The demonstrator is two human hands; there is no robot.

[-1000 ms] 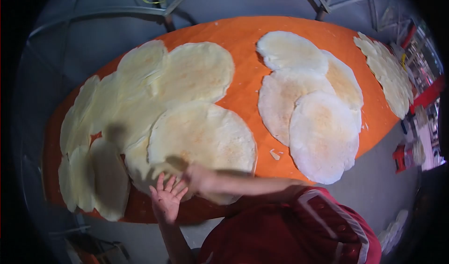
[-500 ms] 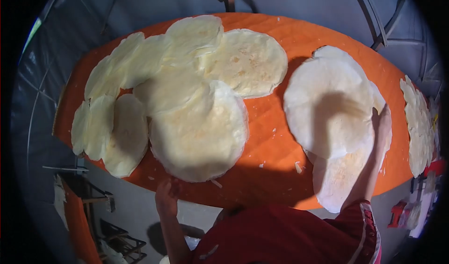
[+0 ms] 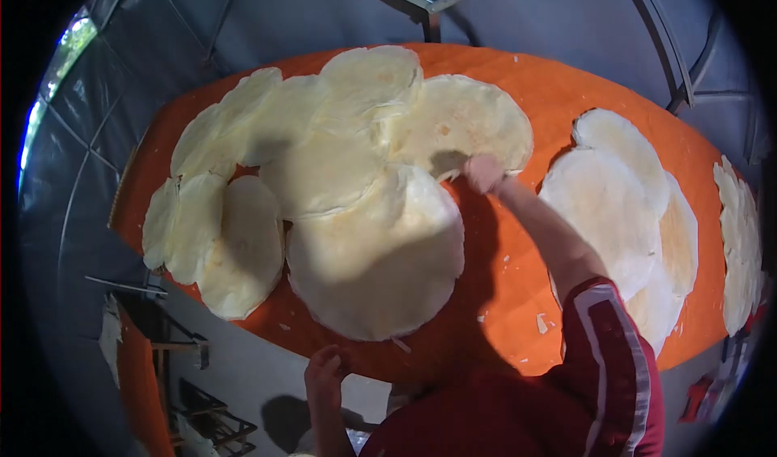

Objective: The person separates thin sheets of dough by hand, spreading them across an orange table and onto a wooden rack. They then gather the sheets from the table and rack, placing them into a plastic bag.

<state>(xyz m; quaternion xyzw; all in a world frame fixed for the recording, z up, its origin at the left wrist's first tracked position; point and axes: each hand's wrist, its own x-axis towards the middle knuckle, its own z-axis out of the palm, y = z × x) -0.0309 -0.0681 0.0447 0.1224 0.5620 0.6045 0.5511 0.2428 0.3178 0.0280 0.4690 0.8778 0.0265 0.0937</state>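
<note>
Toward the far edge of the orange-covered table (image 3: 510,295), a thin, round, cream flatbread (image 3: 473,117) is met by the right hand (image 3: 483,174); whether gripped cannot be told. Near-side, the left hand (image 3: 327,368) is held half-open.

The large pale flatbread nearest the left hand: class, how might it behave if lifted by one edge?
The flatbread would probably droop, since it looks thin and broad. Its rim might tear or flake: pale scraps lie on the orange surface. Lying flat, it seems unlikely to roll.
</note>
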